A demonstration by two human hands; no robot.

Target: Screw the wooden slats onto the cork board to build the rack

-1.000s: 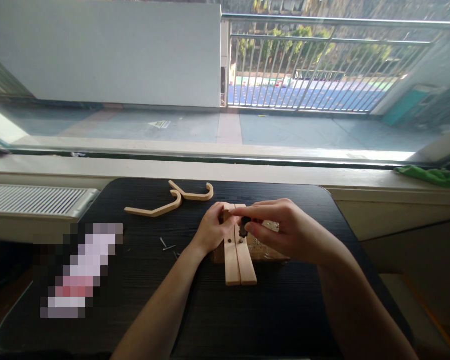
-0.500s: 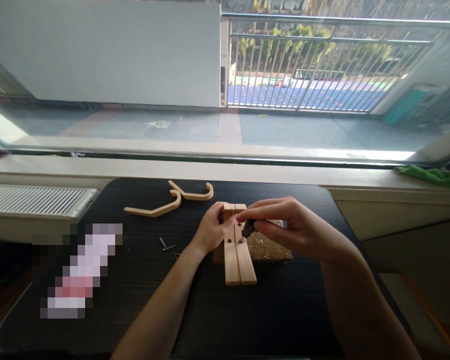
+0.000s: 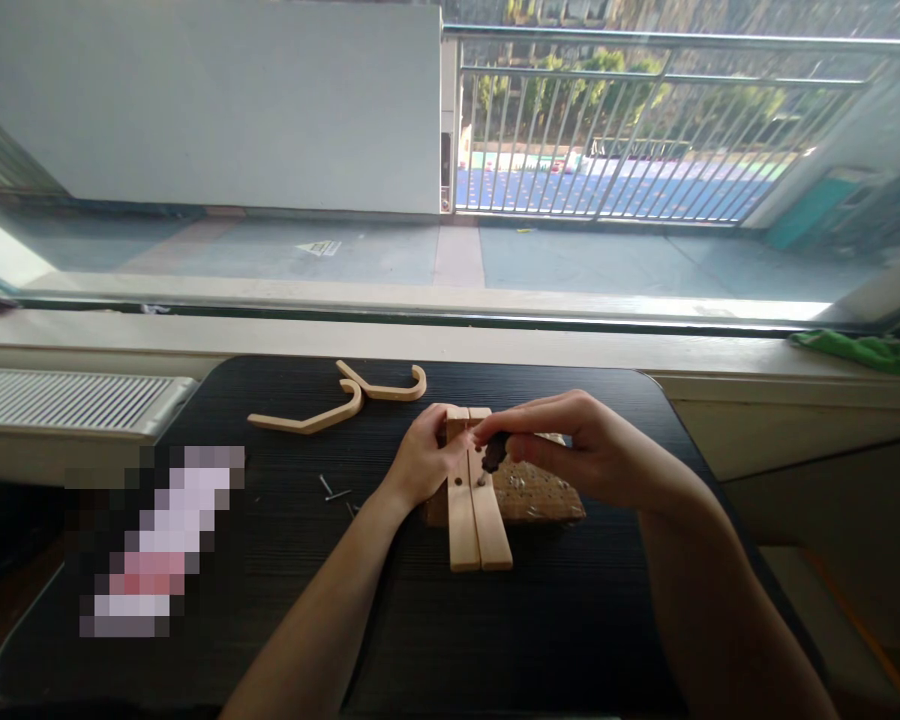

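Room beside a large window, its sill point(image 3: 615, 352) running behind the far edge of a black worktop point(image 3: 607, 630). Right of the worktop's centre, two wooden slats point(image 3: 463, 530) lie side by side, their near ends slightly spread, across a cardboard block point(image 3: 544, 492). The left forearm extends from the near edge; the left hand point(image 3: 429, 458), partly closed, grips the slats from their left side near the far end, thumb across the top. The right forearm rises from the near right corner, wrist bent so that the right hand point(image 3: 570, 445) arches over the slats from the right. Its thumb and fingers are pinched round a short dark hand tool point(image 3: 495, 452), tilted, with its lower end at a metal fastener point(image 3: 481, 482) in the right slat. Loose screws point(image 3: 335, 494) lie left of the block; two curved wooden hooks point(image 3: 307, 419) lie near the far left corner.
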